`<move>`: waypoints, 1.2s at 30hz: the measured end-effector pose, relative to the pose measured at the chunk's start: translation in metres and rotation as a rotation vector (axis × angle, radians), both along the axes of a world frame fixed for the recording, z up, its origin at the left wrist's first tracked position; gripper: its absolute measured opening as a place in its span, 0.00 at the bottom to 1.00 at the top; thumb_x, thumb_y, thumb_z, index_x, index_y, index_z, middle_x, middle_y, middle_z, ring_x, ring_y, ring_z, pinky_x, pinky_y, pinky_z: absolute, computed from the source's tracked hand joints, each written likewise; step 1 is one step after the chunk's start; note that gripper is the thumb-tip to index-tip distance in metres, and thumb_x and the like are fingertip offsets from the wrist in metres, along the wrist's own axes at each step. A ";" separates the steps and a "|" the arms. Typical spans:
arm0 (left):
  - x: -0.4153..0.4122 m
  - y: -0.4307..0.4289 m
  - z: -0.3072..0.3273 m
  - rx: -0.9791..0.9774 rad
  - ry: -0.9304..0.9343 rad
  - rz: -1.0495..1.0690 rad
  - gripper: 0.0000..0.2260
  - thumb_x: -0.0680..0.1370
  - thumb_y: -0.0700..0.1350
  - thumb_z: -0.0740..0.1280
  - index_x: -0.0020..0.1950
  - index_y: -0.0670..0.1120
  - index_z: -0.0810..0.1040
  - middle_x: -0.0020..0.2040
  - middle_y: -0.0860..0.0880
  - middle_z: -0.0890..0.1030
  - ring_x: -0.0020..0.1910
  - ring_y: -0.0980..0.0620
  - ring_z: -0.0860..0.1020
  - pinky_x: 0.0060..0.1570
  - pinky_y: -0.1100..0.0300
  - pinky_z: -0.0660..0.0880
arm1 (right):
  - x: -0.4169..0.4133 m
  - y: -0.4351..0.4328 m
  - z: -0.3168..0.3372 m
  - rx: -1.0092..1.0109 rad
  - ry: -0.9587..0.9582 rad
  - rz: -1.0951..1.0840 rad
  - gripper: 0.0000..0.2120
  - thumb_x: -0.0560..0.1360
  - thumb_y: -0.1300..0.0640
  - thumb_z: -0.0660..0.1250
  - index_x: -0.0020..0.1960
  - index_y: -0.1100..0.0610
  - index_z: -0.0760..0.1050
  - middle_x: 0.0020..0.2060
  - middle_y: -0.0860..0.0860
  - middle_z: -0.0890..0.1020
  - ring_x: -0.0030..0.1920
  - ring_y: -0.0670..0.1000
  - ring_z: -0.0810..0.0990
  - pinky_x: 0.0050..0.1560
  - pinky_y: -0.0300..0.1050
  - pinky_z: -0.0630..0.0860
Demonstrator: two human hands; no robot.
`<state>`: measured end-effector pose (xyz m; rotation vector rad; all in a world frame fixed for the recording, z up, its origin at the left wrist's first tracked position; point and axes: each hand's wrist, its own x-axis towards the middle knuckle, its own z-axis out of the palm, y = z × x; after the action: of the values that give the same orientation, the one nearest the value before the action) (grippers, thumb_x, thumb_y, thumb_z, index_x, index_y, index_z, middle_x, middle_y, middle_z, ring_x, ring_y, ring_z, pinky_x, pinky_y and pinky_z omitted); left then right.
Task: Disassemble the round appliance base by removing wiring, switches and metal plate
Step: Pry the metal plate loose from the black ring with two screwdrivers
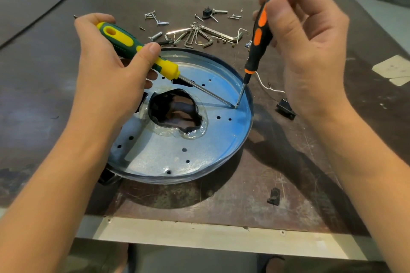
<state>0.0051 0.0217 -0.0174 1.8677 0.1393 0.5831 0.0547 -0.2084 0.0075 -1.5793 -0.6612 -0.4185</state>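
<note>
Currently the round appliance base (249, 126) sits on the table (288, 173) directly before me, with its metal plate (155, 153) still seated inside the rim. A black switch (286, 108) on a white wire (263, 83) lies just beside the base and loose screws (155, 17) lie beyond it, so I judge wiring and switches largely out and the plate left to do. My left grip (115, 68) is curled round the green-and-yellow screwdriver (124, 40) and my right grip (310, 51) pinches the orange-and-black screwdriver (260, 33) — both tips meet at one spot near the plate's right edge, probably a remaining fastener.

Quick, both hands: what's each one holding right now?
Left hand: grips the green-yellow screwdriver.
Right hand: pinches the orange-black screwdriver.
</note>
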 end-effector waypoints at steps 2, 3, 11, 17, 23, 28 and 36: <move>0.000 0.000 0.000 0.000 0.005 0.000 0.20 0.80 0.46 0.69 0.63 0.50 0.60 0.47 0.50 0.77 0.38 0.53 0.83 0.41 0.54 0.83 | 0.000 0.001 0.000 -0.017 -0.050 -0.039 0.12 0.80 0.63 0.69 0.63 0.62 0.75 0.46 0.50 0.78 0.46 0.45 0.77 0.47 0.43 0.76; -0.001 0.000 0.000 0.005 0.006 0.000 0.20 0.80 0.46 0.69 0.63 0.50 0.60 0.47 0.50 0.77 0.37 0.53 0.83 0.41 0.54 0.83 | 0.001 0.000 0.001 -0.019 -0.067 -0.049 0.13 0.80 0.64 0.70 0.63 0.62 0.75 0.45 0.50 0.79 0.46 0.45 0.77 0.46 0.44 0.76; -0.001 -0.001 0.001 -0.008 0.010 0.004 0.20 0.80 0.46 0.70 0.63 0.50 0.60 0.49 0.47 0.78 0.38 0.52 0.84 0.41 0.56 0.83 | 0.001 -0.001 -0.001 -0.002 -0.028 0.007 0.09 0.82 0.65 0.65 0.61 0.61 0.72 0.48 0.56 0.79 0.49 0.52 0.78 0.53 0.47 0.77; -0.001 -0.002 0.001 0.000 0.010 0.014 0.20 0.80 0.47 0.70 0.63 0.51 0.60 0.53 0.42 0.78 0.38 0.53 0.84 0.41 0.57 0.83 | 0.007 -0.005 0.000 0.028 -0.016 -0.043 0.13 0.79 0.70 0.64 0.63 0.64 0.73 0.51 0.59 0.80 0.53 0.53 0.81 0.49 0.46 0.78; -0.001 -0.001 0.001 -0.008 0.010 0.006 0.20 0.80 0.47 0.70 0.63 0.51 0.60 0.52 0.44 0.78 0.38 0.52 0.84 0.40 0.58 0.83 | 0.003 -0.001 0.003 -0.005 -0.081 -0.044 0.07 0.81 0.65 0.68 0.57 0.58 0.75 0.44 0.51 0.78 0.44 0.44 0.76 0.46 0.43 0.73; -0.001 -0.001 0.001 -0.007 0.015 0.008 0.20 0.80 0.47 0.70 0.63 0.51 0.60 0.53 0.42 0.78 0.39 0.52 0.84 0.41 0.58 0.83 | 0.007 -0.008 0.003 -0.026 -0.066 0.014 0.12 0.81 0.69 0.63 0.64 0.65 0.74 0.51 0.57 0.81 0.50 0.55 0.81 0.51 0.49 0.79; -0.004 -0.005 0.005 0.004 0.025 0.015 0.19 0.80 0.46 0.69 0.63 0.50 0.60 0.47 0.50 0.78 0.39 0.52 0.84 0.42 0.55 0.83 | 0.005 -0.004 0.000 -0.062 -0.107 -0.026 0.13 0.80 0.68 0.66 0.64 0.61 0.72 0.49 0.55 0.79 0.50 0.49 0.78 0.53 0.54 0.80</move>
<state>0.0009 0.0166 -0.0128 1.8794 0.1690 0.5714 0.0596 -0.2128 0.0075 -1.6339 -0.7421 -0.5084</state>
